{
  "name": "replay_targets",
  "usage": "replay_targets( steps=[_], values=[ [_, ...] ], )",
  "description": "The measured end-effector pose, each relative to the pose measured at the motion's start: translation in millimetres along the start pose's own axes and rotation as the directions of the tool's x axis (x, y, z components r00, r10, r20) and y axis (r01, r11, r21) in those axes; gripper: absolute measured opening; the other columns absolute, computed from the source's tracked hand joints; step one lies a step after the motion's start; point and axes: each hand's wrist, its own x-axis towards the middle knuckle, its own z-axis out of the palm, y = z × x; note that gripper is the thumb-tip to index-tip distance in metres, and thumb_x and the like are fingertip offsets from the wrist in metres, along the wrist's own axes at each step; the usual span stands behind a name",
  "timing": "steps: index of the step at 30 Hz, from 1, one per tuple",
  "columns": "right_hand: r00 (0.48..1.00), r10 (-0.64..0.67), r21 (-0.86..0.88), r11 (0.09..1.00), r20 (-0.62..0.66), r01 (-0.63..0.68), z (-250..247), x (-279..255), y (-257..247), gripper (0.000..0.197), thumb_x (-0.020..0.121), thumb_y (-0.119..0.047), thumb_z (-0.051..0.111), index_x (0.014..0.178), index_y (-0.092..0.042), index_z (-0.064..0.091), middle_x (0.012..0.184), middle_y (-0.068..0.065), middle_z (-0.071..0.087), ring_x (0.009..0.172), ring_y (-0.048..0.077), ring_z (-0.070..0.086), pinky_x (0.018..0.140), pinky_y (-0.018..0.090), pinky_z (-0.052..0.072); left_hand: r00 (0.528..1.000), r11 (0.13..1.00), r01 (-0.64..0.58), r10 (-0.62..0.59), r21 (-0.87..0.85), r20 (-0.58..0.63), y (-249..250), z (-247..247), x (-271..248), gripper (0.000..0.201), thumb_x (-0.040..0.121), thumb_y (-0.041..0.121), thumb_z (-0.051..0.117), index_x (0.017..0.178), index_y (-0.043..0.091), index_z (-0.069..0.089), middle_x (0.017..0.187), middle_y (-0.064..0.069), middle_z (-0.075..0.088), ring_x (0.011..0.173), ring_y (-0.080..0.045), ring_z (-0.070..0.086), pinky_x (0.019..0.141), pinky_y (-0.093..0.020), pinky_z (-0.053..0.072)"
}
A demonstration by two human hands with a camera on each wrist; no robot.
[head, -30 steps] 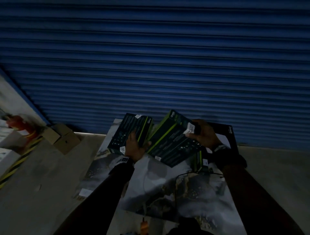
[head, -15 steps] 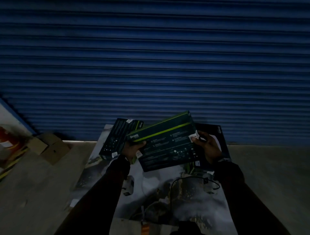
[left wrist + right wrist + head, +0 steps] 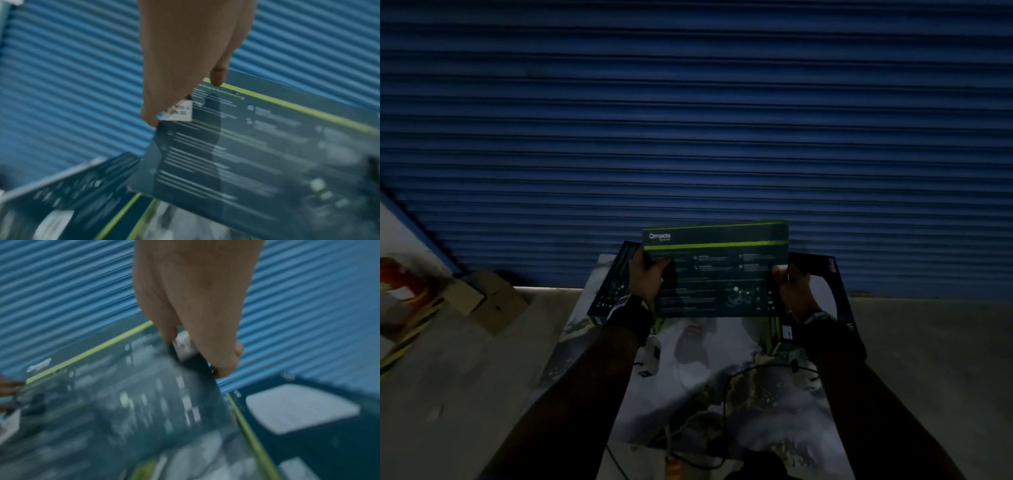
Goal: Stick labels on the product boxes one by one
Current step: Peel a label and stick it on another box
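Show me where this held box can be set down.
Likeliest free: printed mat nearer the person than the box, between the forearms, short of the black cable. Crowded: far end, other boxes lying left and right.

Box print [image 3: 133,402] motion-blurred, unreadable, label [image 3: 184,344] perhaps pinched, mostly hidden under fingers [image 3: 205,337]

I see the blue corrugated shutter [image 3: 695,120] walling off everything ahead. Dark green-striped product boxes [image 3: 613,287] flank the printed grey mat [image 3: 688,394] left and right; a black cable [image 3: 726,397] loops across its open middle.
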Motion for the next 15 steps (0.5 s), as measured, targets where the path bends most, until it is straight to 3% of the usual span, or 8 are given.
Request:
replay_targets(
  steps=[2,3,5,7,9,12,13,15],
  values=[
    [0.994,0.103,0.066,0.992,0.036,-0.105,6,-14,-12,0.035,0.1,-0.04,0.061,0.117,-0.009,0.064,0.121,0.016,0.064,0.119,0.043,0.058,0.098,0.046,0.048,0.994,0.986,-0.097,0.103,0.133,-0.038,7,2,4,0.036,0.097,0.01,0.067,0.129,0.026,0.06,0.119,0.0,0.067,0.108,-0.021,0.065,0.095,-0.044,0.055],
    [0.989,0.106,0.139,0.983,0.1,-0.119,11,-20,-12,0.026,0.102,-0.026,0.059,0.121,-0.008,0.062,0.122,0.013,0.063,0.122,0.041,0.057,0.097,0.044,0.047,0.986,0.967,-0.148,0.16,0.209,-0.046,8,1,8,0.039,0.097,0.011,0.066,0.134,0.023,0.058,0.126,-0.005,0.064,0.114,-0.025,0.062,0.1,-0.046,0.053],
    [0.967,0.113,0.305,0.935,0.23,-0.182,17,-35,-15,0.036,0.104,-0.016,0.056,0.14,-0.013,0.051,0.136,0.011,0.058,0.133,0.038,0.051,0.107,0.05,0.044,0.969,0.912,-0.218,0.244,0.347,-0.033,8,-1,17,0.053,0.097,0.014,0.065,0.147,0.025,0.05,0.141,-0.008,0.054,0.126,-0.027,0.054,0.107,-0.046,0.048],
    [0.946,0.189,0.335,0.901,0.264,-0.274,23,-49,-18,0.05,0.103,-0.025,0.059,0.148,-0.009,0.043,0.147,0.019,0.051,0.137,0.039,0.047,0.112,0.052,0.042,0.953,0.855,-0.273,0.302,0.442,0.005,13,-1,22,0.059,0.096,0.017,0.063,0.151,0.028,0.045,0.146,-0.008,0.049,0.131,-0.028,0.049,0.11,-0.046,0.044],
    [0.922,0.251,0.281,0.899,0.296,-0.336,34,-62,-16,0.066,0.101,-0.038,0.06,0.152,-0.004,0.037,0.153,0.021,0.044,0.137,0.04,0.048,0.111,0.043,0.044,0.932,0.796,-0.341,0.357,0.5,0.067,16,0,20,0.06,0.094,0.023,0.06,0.152,0.029,0.044,0.145,-0.006,0.048,0.13,-0.029,0.049,0.11,-0.049,0.044],
    [0.898,0.211,0.274,0.903,0.385,-0.33,45,-83,-10,0.113,0.076,-0.066,0.075,0.162,-0.026,0.014,0.165,0.008,0.026,0.125,0.033,0.054,0.099,0.038,0.047,0.916,0.732,-0.39,0.372,0.559,0.153,16,-1,11,0.063,0.093,0.035,0.051,0.154,0.039,0.037,0.151,-0.001,0.044,0.134,-0.03,0.048,0.109,-0.051,0.045],
    [0.881,0.206,0.302,0.885,0.425,-0.353,47,-83,-1,0.119,0.073,-0.076,0.07,0.162,-0.027,0.01,0.162,0.006,0.031,0.121,0.029,0.057,0.092,0.037,0.05,0.917,0.722,-0.391,0.36,0.57,0.172,10,-2,9,0.063,0.093,0.037,0.05,0.154,0.04,0.036,0.154,0.001,0.042,0.136,-0.03,0.047,0.11,-0.053,0.044],
    [0.862,0.221,0.503,0.735,0.457,-0.455,51,-94,6,0.08,0.097,-0.062,0.051,0.16,-0.02,0.024,0.146,0.01,0.052,0.103,0.023,0.066,0.069,0.029,0.055,0.923,0.716,-0.378,0.337,0.586,0.184,2,-5,5,0.062,0.094,0.037,0.05,0.155,0.035,0.038,0.157,-0.001,0.04,0.139,-0.031,0.043,0.111,-0.054,0.042]
  ],
)
